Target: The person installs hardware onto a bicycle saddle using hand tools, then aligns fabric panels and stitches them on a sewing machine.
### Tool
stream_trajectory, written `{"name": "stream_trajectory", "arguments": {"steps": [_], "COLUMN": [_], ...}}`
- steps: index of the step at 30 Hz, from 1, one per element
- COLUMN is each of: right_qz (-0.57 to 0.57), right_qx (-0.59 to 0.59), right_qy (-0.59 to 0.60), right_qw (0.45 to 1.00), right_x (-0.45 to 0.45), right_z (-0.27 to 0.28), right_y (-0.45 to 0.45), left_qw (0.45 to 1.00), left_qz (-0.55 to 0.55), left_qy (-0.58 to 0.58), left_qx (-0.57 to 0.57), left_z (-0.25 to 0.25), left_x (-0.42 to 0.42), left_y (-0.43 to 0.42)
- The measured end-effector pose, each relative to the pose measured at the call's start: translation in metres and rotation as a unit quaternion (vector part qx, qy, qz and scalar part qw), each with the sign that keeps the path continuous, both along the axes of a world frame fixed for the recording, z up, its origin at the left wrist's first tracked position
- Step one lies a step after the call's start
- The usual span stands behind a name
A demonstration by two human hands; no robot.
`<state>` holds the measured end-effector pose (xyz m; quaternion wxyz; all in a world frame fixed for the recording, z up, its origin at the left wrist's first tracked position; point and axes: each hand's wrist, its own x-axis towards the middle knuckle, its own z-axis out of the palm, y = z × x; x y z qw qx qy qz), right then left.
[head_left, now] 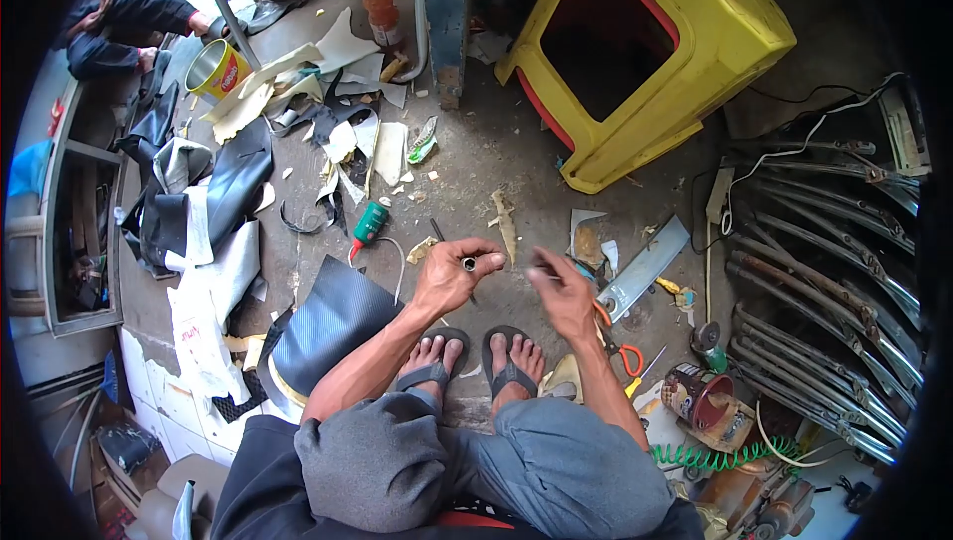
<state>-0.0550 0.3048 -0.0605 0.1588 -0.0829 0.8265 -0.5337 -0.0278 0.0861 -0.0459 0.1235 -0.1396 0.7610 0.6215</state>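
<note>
1. Head view: left hand [449,274], palm turning inward, is grasping a tubular metal piece [469,264] between thumb and curled fingers.
2. Tubular metal piece: is sitting inside the left hand, above the floor and forward of the knees, its round end facing the camera. A thin dark rod [437,230] is showing beside the hand; whether it is joining the piece, one cannot tell.
3. Right hand [564,294]: is hovering near the left, well off the floor, fingers bending; blur is hiding whether it is grasping anything.
4. Sandals [427,374], one pair: are resting on the floor below the hands, feet inside.
5. Tan scrap [504,226]: is lying on the floor just beyond the hands.
6. Green bottle [370,223], red-tipped: is lying left of the hands.
7. Black textured sheet [338,322]: is curving beside the left forearm.
8. Grey metal plate [647,264]: is lying beyond the right hand.
9. Yellow stool [700,64]: is lying tipped over, upper right.
10. Metal tubes [844,292]: are stacking along the right side.
11. Yellow can [220,73]: is tilting among scraps, upper left.
12. Another person [124,14]: is sitting at the far upper left, partly out of view.
</note>
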Motion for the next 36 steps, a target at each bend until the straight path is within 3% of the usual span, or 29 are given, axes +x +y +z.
{"name": "stream_trajectory", "arguments": {"steps": [1, 6, 9, 10, 12, 16, 19, 22, 25, 27, 30, 34, 36], "right_qz": [0.013, 0.064, 0.029, 0.032, -0.047, -0.087, -0.050, -0.031, -0.027, -0.001, 0.029, -0.007, 0.009], "right_qx": [-0.104, -0.058, -0.183, -0.183, -0.276, -0.276, -0.302, -0.309, -0.402, -0.476, -0.473, -0.446, -0.355], "right_qy": [-0.029, 0.128, -0.039, -0.039, -0.156, -0.175, -0.164, -0.190, -0.244, -0.318, -0.315, -0.318, -0.248], "right_qw": [0.994, 0.988, 0.982, 0.982, 0.947, 0.941, 0.938, 0.931, 0.882, 0.820, 0.822, 0.836, 0.901], "right_x": [0.001, 0.001, 0.003, 0.004, 0.004, 0.001, 0.008, 0.010, 0.007, 0.005, 0.006, 0.013, 0.018], "right_z": [0.005, 0.017, 0.007, 0.005, -0.002, -0.003, 0.010, 0.014, 0.014, 0.014, 0.006, 0.009, 0.004], "right_y": [-0.014, -0.033, -0.028, -0.026, -0.023, -0.019, -0.029, -0.031, -0.033, -0.027, -0.025, -0.031, -0.034], "left_qw": [1.000, 0.995, 0.996, 0.994, 0.988, 0.986, 0.988, 0.973, 0.963, 0.974, 0.970, 0.971, 0.951], "left_qz": [-0.001, 0.028, 0.037, 0.047, 0.066, 0.103, 0.083, 0.091, 0.097, 0.076, 0.100, 0.091, 0.074], "left_qy": [0.000, -0.012, 0.012, 0.021, 0.002, 0.098, 0.118, 0.210, 0.247, 0.207, 0.192, 0.209, 0.293], "left_qx": [-0.001, 0.091, 0.081, 0.097, 0.142, 0.087, 0.057, -0.018, -0.044, 0.044, 0.110, 0.074, 0.070], "left_z": [0.003, 0.002, 0.001, -0.001, -0.002, 0.005, 0.009, 0.005, 0.009, 0.015, 0.018, 0.032, 0.034], "left_x": [0.000, 0.001, 0.008, 0.010, 0.012, 0.018, 0.019, 0.019, 0.018, 0.021, 0.022, 0.025, 0.025], "left_y": [0.002, 0.003, 0.008, 0.011, 0.017, 0.021, 0.019, 0.022, 0.018, 0.017, 0.018, 0.015, 0.011]}}
